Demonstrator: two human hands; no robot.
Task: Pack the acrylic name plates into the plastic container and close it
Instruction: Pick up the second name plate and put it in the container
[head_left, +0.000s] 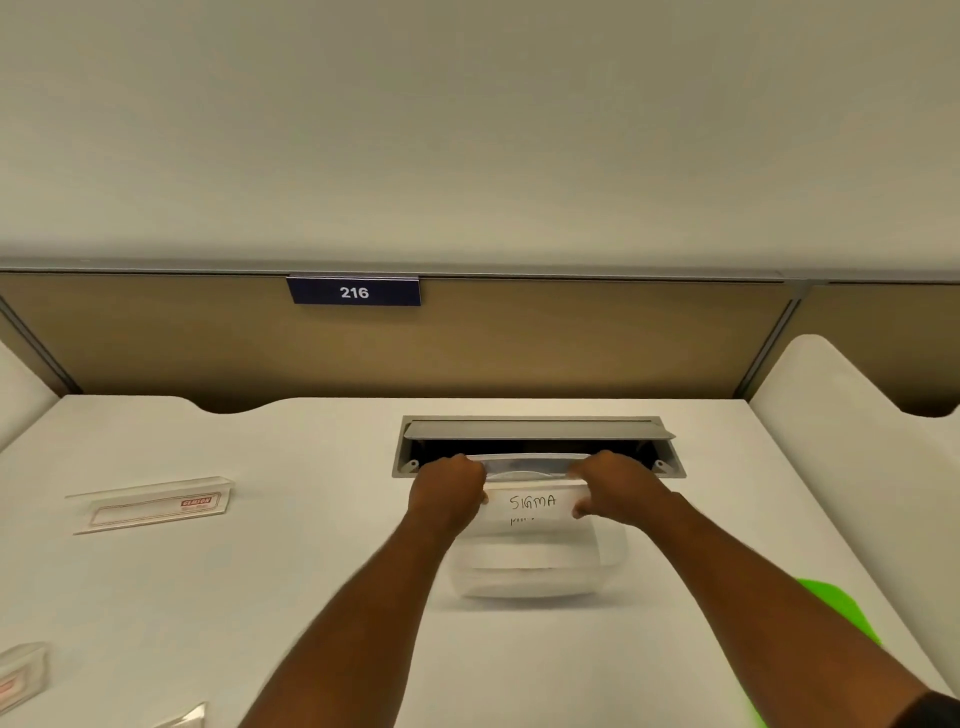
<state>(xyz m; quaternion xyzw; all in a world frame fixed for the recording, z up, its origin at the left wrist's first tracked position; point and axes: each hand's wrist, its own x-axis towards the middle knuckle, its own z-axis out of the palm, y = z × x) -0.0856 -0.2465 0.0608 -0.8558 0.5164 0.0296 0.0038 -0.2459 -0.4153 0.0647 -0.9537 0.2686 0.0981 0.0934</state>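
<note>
Currently at the packing step: both hands at the far end of the clear plastic container (535, 566), which stands on the white desk (311, 597) just in front of the recessed cable tray (535, 441). Left hand (449, 491) closed around the left end of an acrylic name plate (530, 501) bearing the handwritten word "SIGMA"; right hand (615, 486) closed around the right end of the same plate. Plate held upright and crosswise, at or just above the container's far rim; whether already seated inside or only resting against the rim, impossible to tell. Container walls translucent and blurred; contents not readable. Further plates not yet packed: one name plate with a red label (150, 504) lying well apart on the left of the desk, another plate (23, 673) at the lower left edge, and a third clear corner (189, 719) at the bottom edge, only partly in view. Green object (841, 613) on the right, partly hidden behind the right forearm; possibly the lid, not certain. Task judged early to middle: container open, several plates outstanding. Next move, as a judgement: lower the held plate evenly at both ends until flat against the wall or the stack, then release both hands together. Keep the plate level to avoid jamming on the rim. Afterwards, reach left for the red-labelled plate.
</note>
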